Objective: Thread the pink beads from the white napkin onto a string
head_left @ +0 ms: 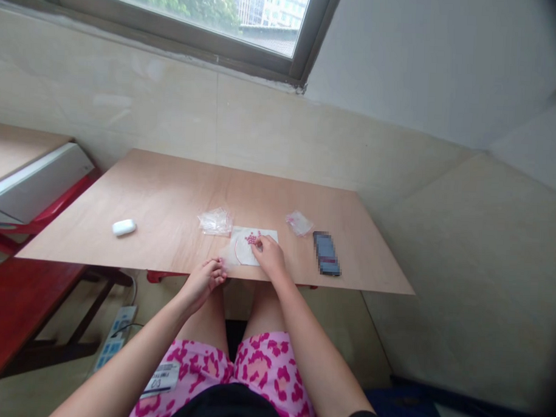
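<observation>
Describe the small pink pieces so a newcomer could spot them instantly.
On the wooden table, find the white sheet partly under the right hand. The small pink pieces cluster on its far half beside that hand, their deep pink unlike the pale plastic bags either side.

Print on a few things, but nothing I can actually read
So the white label on the left leg of the pink shorts is the best bet: tiny rows of dark print, a bolder line, a couple of bigger characters and a dark strip, all too small and blurry to make out, sorry. The phone on the tabletop has its screen pixelated, so any text there is lost. The power strip on the floor has blue patches, but no wording I can pick out.
</observation>
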{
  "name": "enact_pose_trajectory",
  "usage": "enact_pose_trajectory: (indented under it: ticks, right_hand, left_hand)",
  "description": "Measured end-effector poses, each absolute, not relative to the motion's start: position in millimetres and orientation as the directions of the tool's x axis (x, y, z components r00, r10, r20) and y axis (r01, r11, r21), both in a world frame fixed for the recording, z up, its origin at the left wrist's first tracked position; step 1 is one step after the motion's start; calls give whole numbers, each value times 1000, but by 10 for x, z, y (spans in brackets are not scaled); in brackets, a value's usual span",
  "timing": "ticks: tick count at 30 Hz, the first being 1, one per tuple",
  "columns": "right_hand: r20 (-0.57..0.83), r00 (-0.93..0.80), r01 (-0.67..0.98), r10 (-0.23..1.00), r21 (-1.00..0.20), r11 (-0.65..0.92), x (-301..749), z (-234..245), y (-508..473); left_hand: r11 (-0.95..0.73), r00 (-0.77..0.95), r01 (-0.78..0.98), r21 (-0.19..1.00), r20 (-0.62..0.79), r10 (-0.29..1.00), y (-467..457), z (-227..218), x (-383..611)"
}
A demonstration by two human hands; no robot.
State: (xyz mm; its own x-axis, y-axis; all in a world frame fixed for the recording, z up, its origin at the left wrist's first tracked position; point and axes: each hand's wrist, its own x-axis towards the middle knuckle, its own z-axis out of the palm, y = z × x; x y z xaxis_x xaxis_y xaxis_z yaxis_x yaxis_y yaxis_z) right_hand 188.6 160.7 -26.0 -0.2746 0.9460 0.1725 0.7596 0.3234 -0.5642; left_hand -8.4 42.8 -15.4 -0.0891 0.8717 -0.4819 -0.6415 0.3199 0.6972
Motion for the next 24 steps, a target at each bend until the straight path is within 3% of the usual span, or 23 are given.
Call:
enact_pose_trajectory:
  ticks: [24]
  right_hand:
    - [118, -263, 754, 958, -594, 280, 1900, -311, 1657]
  left_hand:
    - [356, -73, -612, 706, -499, 864, 425, -138, -68]
